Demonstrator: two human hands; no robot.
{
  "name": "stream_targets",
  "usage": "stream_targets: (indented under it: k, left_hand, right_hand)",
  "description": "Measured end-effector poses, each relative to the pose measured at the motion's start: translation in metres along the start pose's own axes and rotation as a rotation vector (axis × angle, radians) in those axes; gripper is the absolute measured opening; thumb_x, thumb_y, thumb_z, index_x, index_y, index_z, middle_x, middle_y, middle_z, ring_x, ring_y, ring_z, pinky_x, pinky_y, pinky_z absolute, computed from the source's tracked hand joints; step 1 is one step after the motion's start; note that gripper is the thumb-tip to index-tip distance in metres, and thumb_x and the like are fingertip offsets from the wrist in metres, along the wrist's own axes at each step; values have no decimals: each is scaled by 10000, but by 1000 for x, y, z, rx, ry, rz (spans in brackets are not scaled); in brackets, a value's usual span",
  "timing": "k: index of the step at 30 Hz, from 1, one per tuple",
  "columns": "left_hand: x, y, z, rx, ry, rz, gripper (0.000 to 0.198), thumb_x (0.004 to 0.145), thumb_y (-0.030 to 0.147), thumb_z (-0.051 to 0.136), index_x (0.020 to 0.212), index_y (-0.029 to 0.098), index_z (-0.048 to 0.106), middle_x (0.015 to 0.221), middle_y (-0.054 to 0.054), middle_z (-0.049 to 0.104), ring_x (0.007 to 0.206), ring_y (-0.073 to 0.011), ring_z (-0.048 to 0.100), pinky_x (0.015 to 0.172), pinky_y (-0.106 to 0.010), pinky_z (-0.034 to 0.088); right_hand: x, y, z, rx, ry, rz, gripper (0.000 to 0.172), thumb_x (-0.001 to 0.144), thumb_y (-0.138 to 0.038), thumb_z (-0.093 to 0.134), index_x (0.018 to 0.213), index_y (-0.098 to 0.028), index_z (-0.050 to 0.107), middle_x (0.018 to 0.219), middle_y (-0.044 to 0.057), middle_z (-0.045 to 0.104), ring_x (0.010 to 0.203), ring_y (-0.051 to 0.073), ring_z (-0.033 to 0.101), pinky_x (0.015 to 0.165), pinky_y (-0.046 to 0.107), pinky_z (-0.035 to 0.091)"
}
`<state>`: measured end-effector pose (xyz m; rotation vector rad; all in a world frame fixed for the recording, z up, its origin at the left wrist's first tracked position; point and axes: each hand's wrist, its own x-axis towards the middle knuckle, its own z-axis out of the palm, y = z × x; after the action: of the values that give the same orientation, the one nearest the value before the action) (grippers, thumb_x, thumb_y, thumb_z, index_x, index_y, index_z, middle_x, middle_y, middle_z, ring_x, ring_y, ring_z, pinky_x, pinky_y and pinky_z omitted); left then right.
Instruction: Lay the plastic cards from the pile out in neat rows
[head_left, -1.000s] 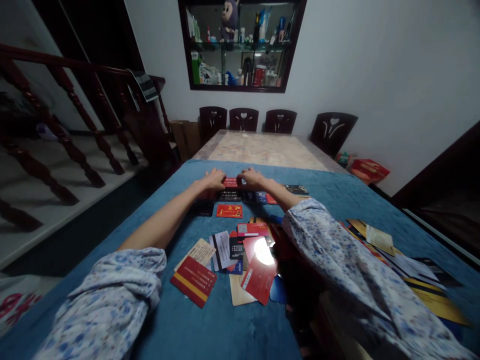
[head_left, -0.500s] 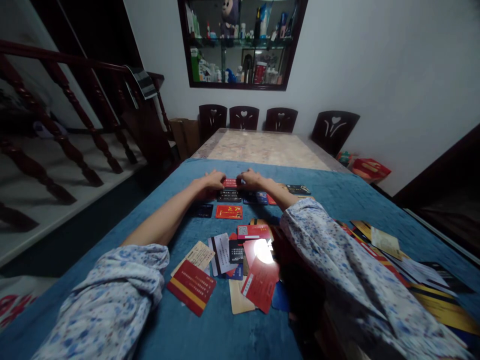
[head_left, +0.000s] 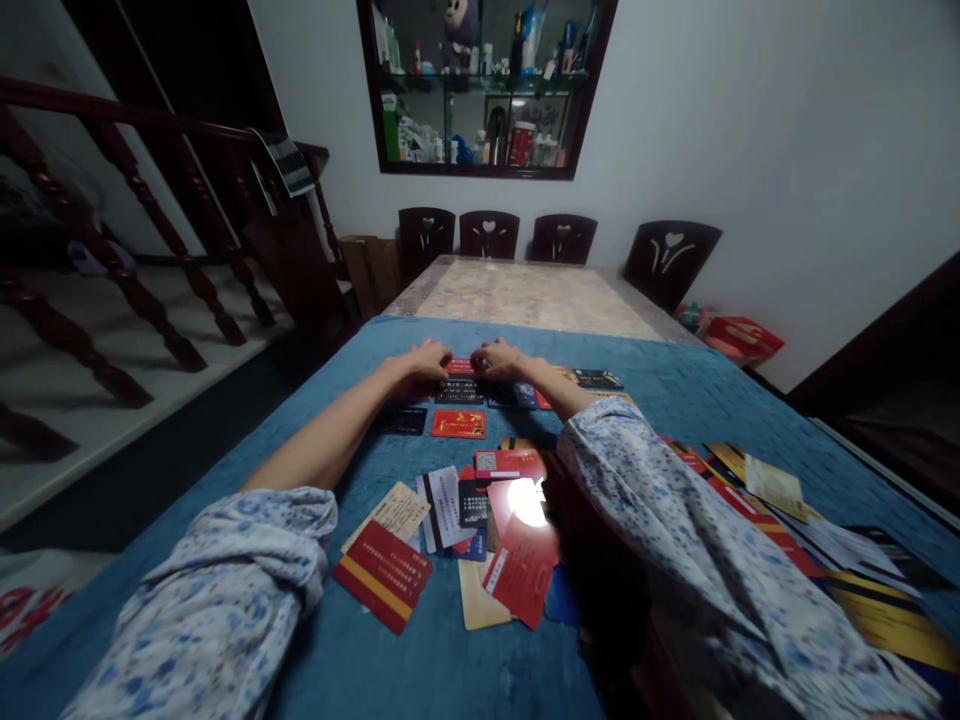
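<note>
At the far side of the laid-out cards, a red card point(head_left: 460, 366) lies flat between my two hands. The curled fingers of my left hand point(head_left: 427, 361) grip its left end. My right hand point(head_left: 498, 359) has its fingers closed at the right end, partly covering it. Just nearer lies a black card point(head_left: 459, 391), with a dark blue card point(head_left: 511, 397) to its right. An orange-red card point(head_left: 459, 423) and a dark card point(head_left: 403, 421) form a nearer row. Other cards in the rows are partly hidden by my forearms.
A loose pile holds a maroon card with a yellow stripe point(head_left: 384, 574), a red card under a bright glare point(head_left: 523, 570) and several others. More cards overlap by my right sleeve, including a gold one point(head_left: 892, 615). A blue cloth point(head_left: 300, 560) covers the near table; chairs stand beyond.
My right hand has shifted very slightly left along the red card. My left hand and the cards look the same, apart from a small shift of the view.
</note>
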<state>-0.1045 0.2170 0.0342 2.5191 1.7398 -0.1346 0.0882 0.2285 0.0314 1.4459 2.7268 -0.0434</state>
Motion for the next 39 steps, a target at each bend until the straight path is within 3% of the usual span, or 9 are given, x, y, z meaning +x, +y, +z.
stream_targets:
  k: [10, 18, 21, 26, 39]
  left_hand:
    - [-3, -2, -1, -9, -12, 4, 451, 742, 274, 573, 1186, 244, 647, 1261, -91, 632, 1241, -313, 463, 1052, -509, 422]
    - [-11, -5, 2, -53, 99, 4, 509, 845, 328, 514, 1336, 209, 578, 1375, -120, 568, 1326, -319, 407, 1098, -516, 371]
    - [-21, -4, 2, -65, 202, 32, 443, 872, 305, 473, 1267, 179, 627, 1312, -144, 586, 1296, -323, 419, 1072, -537, 378]
    - [-43, 1, 7, -88, 360, 65, 269, 874, 243, 466, 983, 185, 705, 1126, -119, 631, 1176, -301, 475, 1013, -497, 406]
    - [-105, 1, 27, -122, 488, 140, 152, 848, 187, 520, 839, 166, 670, 981, -116, 645, 1032, -292, 505, 885, -459, 441]
  right_hand:
    - [-1, 0, 1, -18, 27, 15, 436, 864, -431, 583, 1272, -291, 652, 1322, 115, 600, 1239, 332, 481, 923, 418, 460]
    - [-8, -1, 1, -5, 80, 6, 529, 928, -474, 477, 1404, -261, 569, 1366, 151, 570, 1259, 355, 453, 953, 484, 446]
    - [-13, -3, -2, -12, 97, -12, 519, 920, -447, 506, 1398, -259, 577, 1365, 145, 571, 1258, 355, 447, 961, 491, 442]
    - [-28, -12, -9, -35, 114, -50, 447, 931, -397, 517, 1338, -249, 629, 1325, 143, 592, 1234, 345, 456, 937, 453, 441]
    - [-70, -52, -7, -24, 164, -184, 328, 912, -294, 561, 1205, -221, 688, 1242, 133, 625, 1145, 310, 463, 840, 378, 386]
